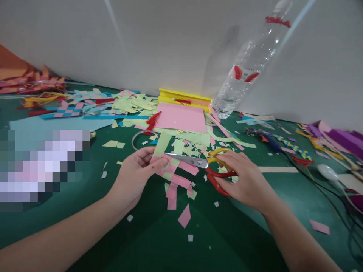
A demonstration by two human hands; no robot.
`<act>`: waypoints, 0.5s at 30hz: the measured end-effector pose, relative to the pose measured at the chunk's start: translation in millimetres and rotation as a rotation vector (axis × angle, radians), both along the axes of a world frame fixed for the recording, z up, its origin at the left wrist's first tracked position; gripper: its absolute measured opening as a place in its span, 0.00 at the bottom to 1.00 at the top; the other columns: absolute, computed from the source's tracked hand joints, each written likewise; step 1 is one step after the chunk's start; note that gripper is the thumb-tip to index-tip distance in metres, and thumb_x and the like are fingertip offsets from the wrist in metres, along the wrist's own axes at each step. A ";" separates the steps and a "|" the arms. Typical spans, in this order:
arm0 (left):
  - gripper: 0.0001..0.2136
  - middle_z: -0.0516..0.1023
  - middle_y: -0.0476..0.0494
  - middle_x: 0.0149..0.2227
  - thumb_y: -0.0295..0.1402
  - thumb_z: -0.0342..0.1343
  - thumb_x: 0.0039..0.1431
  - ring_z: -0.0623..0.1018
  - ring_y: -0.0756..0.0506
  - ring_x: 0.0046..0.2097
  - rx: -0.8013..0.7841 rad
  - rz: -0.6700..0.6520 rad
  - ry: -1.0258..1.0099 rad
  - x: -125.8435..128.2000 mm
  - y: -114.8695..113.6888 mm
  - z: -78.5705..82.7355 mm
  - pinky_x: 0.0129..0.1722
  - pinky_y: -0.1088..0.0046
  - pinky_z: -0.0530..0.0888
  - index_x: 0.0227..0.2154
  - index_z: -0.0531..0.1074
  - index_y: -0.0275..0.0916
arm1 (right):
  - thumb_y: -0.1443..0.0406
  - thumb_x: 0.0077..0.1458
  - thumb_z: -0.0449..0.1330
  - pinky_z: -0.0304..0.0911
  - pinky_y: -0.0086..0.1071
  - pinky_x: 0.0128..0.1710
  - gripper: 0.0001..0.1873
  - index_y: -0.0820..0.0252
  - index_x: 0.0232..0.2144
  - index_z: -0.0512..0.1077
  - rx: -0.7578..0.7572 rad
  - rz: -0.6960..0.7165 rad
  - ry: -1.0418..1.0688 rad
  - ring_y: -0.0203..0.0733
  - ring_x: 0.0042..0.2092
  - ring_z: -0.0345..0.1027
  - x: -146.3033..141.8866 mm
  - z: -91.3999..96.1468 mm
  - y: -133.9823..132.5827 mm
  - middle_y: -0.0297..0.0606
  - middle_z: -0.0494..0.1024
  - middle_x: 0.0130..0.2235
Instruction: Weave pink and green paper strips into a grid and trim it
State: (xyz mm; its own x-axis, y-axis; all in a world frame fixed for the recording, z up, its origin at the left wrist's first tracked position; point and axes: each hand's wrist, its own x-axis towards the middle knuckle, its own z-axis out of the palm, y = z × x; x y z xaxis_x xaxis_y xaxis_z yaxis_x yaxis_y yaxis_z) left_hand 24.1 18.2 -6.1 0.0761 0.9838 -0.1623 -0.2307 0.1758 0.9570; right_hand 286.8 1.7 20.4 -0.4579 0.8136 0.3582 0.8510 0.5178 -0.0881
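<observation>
Over the middle of the green surface [136, 245], well short of its far edge, the left hand [134, 175] pinches a small woven paper piece [169, 166] of pink and pale-green strips between thumb and fingers. The right hand [245, 177] grips a pair of scissors [199, 162] by the yellow and red handles, the blades pointing toward the left hand and lying across the paper near its thumb (whether they are cutting into a strip cannot be told). The woven piece is likely very light and limp, apt to bend, tear or let its loose ends slide apart; the best hold seems to be a flat pinch on the woven part, with fingertips clear of the blades. The scissors look rigid and heavier, probably safest held by the handle loops. Paper scraps lie beneath and around both hands. Nearer the far edge rests a pink sheet [181, 118] with a red tassel [153, 121] at its left side; to the right of that sheet, by the far edge, stands a clear bottle [241, 71].
</observation>
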 end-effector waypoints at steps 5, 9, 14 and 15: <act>0.12 0.78 0.50 0.33 0.33 0.66 0.47 0.75 0.52 0.33 -0.027 0.012 0.009 0.5 -1.4 4.1 0.32 0.81 0.75 0.36 0.75 0.42 | 0.61 0.52 0.55 0.65 0.50 0.48 0.20 0.67 0.46 0.68 0.008 -0.003 -0.008 0.54 0.50 0.68 -0.3 -0.4 0.5 0.51 0.75 0.46; 0.12 0.78 0.50 0.33 0.32 0.66 0.45 0.76 0.51 0.35 -0.051 0.066 0.016 1.9 -1.5 8.4 0.32 0.79 0.74 0.35 0.74 0.41 | 0.61 0.52 0.55 0.65 0.49 0.48 0.21 0.68 0.46 0.68 0.009 -0.008 -0.009 0.54 0.50 0.67 -1.9 0.9 1.7 0.52 0.74 0.46; 0.13 0.77 0.51 0.32 0.35 0.67 0.45 0.75 0.51 0.33 -0.027 0.076 0.050 2.0 -0.4 6.4 0.33 0.79 0.73 0.35 0.74 0.40 | 0.60 0.52 0.55 0.65 0.50 0.48 0.21 0.68 0.47 0.67 -0.023 -0.031 -0.017 0.55 0.51 0.67 -2.8 3.3 1.0 0.52 0.74 0.47; 0.13 0.77 0.51 0.32 0.35 0.67 0.45 0.75 0.52 0.33 -0.023 0.076 0.050 2.0 -0.3 5.7 0.33 0.79 0.73 0.34 0.74 0.40 | 0.60 0.52 0.55 0.64 0.50 0.49 0.22 0.68 0.47 0.67 -0.031 -0.035 -0.019 0.55 0.51 0.67 -2.6 3.4 0.7 0.52 0.74 0.47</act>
State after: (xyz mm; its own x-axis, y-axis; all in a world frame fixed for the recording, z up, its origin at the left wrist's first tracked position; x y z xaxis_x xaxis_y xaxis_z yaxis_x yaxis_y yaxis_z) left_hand 26.1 17.9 -0.4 -0.0076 0.9823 -0.1870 -0.1965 0.1819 0.9635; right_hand 284.1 2.5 23.8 -0.4358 0.8396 0.3242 0.8701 0.4851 -0.0867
